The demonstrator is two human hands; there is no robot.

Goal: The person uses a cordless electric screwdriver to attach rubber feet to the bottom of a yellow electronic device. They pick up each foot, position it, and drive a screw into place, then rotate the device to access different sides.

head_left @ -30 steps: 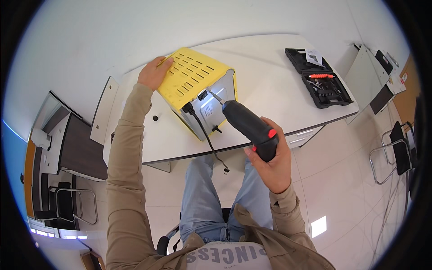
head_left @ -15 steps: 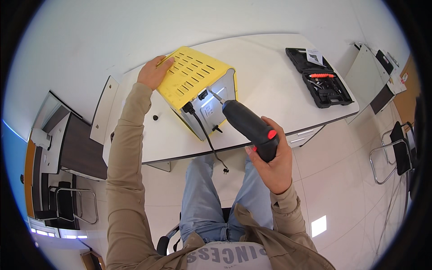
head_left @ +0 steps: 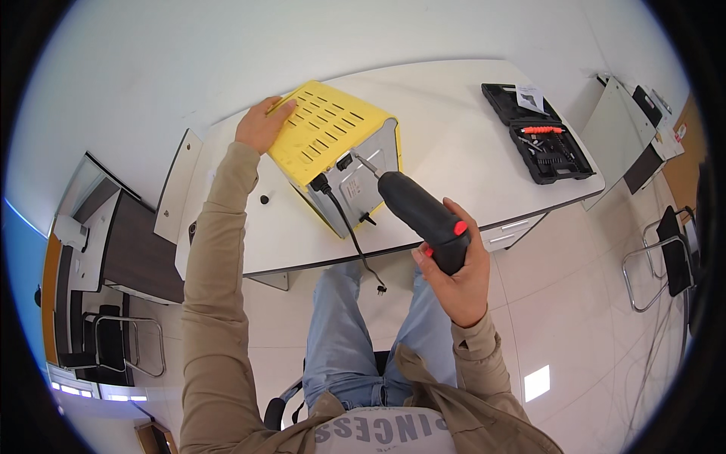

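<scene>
My left hand grips the far left edge of a yellow metal case with rows of slots, its fingers lying over the slotted face. The case's grey panel faces me and carries a black switch, a black knob and a plugged-in power cord. My right hand is closed around the black cordless screwdriver with red buttons. Its bit points at the panel's upper edge, beside the switch. Whether the tip sits in a screw is too small to tell.
The case stands on a white table. A small black round piece lies left of it. At the right is an unfolded black tool case with bits and an orange flexible shaft. The cord's plug hangs below the table edge.
The bright light on the grey panel near the bit has gone out. The view has shifted slightly; both hands, the case and the screwdriver keep nearly the same places relative to each other.
</scene>
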